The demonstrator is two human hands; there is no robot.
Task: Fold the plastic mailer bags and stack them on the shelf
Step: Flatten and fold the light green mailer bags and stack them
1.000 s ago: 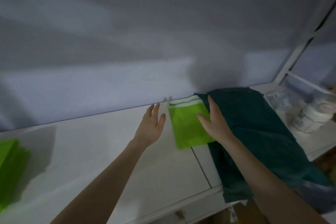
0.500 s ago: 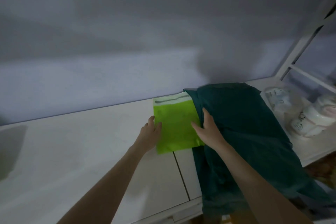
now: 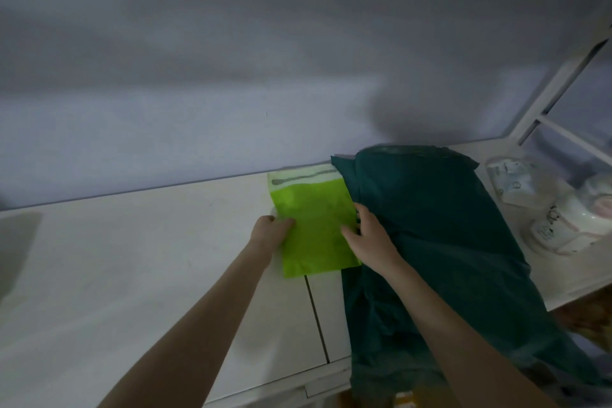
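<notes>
White laminate forms the worktop, a broad surface running along a pale grey-blue wall, with a dark seam dividing two of its panels near the front edge. Draped over its right part lies a dark teal cloth, bunched high at the wall and trailing down past the front edge. To the right of the cloth stand clear plastic-wrapped packs beside a white frame. A lime-green mailer bag lies flat on the worktop between the two hands, its pale sealing strip toward the wall and its right edge tucked against the teal cloth. The left hand grips the bag's left edge with curled fingers. The right hand pinches the bag's right edge, thumb on the green plastic and fingers against the cloth.
</notes>
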